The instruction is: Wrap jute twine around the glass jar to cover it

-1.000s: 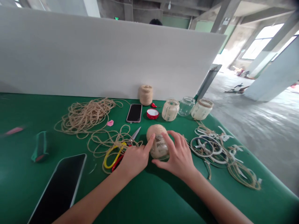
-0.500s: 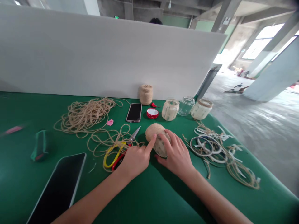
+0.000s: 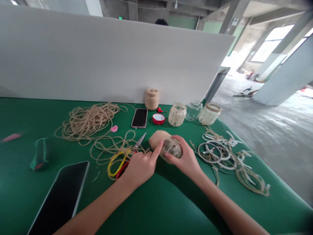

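A glass jar partly wrapped in jute twine [image 3: 165, 146] lies on its side on the green table [image 3: 156, 202]. My right hand [image 3: 187, 160] grips its bare glass end with curled fingers. My left hand [image 3: 141, 166] is mostly curled, its index finger pressing the twine on the jar's wrapped part. Yellow-and-red scissors [image 3: 122, 161] lie just left of my left hand, over loose twine [image 3: 110, 147].
A large twine tangle [image 3: 89, 120], a phone [image 3: 139, 117], a red lid [image 3: 158, 118], a twine spool [image 3: 152, 99] and three jars [image 3: 193, 112] sit toward the white partition [image 3: 110, 58]. Tape rings and twine scraps [image 3: 227, 155] lie right. Another phone [image 3: 60, 195] lies near left.
The jar has been rolled and tilted, its bare glass end now facing right. My right hand shifted from resting over the jar to gripping its end. My left index finger stays pressed on the twine.
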A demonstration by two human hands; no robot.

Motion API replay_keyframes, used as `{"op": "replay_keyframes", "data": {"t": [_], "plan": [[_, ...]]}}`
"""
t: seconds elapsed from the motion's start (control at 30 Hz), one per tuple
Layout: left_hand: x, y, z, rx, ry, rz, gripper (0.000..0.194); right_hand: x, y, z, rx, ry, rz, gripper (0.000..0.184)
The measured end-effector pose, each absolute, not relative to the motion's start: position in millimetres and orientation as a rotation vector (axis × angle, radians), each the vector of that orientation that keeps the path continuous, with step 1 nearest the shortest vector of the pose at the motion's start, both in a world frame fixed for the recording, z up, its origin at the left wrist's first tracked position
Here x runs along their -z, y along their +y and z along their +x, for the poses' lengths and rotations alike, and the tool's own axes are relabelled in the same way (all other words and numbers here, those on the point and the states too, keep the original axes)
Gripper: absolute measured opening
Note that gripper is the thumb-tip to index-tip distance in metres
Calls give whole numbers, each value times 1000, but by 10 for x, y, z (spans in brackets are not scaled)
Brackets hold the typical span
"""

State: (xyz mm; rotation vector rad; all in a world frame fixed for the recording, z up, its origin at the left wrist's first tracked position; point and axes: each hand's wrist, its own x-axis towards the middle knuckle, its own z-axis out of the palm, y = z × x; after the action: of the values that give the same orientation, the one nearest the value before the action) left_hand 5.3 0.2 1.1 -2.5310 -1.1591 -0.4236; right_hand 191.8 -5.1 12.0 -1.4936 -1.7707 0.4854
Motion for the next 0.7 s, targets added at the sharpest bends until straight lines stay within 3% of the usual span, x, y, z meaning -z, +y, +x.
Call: {"op": "replay_keyframes", "data": {"t": [0.43,0.63,0.7], "plan": [[6,22,35,402,-1149,-2525,66,-68,73,2044,-745,-1598,-1516,44],[26,-1,64,392,-1155,-2554,64,-62,16,2031,-302,-1797,-1575,59],[36,-17,80,387,-1137,-2548,65,-62,16,2037,-146,-1862,-1499,51]]}}
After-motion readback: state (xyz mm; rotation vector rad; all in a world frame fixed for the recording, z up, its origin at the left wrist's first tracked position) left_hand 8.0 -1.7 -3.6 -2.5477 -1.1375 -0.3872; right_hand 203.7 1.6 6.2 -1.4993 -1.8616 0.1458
